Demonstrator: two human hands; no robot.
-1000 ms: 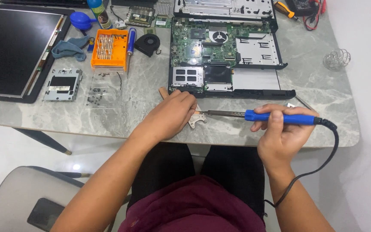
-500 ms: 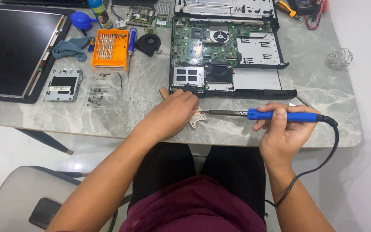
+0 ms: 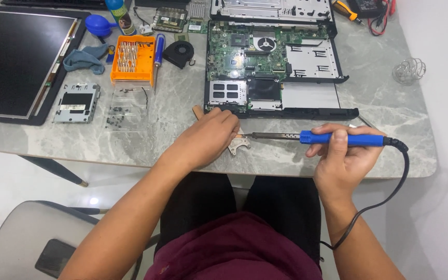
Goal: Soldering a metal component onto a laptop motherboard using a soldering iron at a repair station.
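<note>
Over the last second little changes: the right hand stays clamped on the blue-handled soldering iron; the left hand stays closed over a small metal bracket at the marble table edge — tip remains applied; heating apparently continues.

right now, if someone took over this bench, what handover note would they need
Left hand: pressing a small metal bracket down at the table's front edge.
Right hand: gripping the blue-handled soldering iron, tip at the bracket.
Opened laptop base, board exposed, lies just behind; orange bit case and loose screws to the left.
Done: laptop stripped. Left: bracket work looks unfinished; nothing reassembled.
</note>
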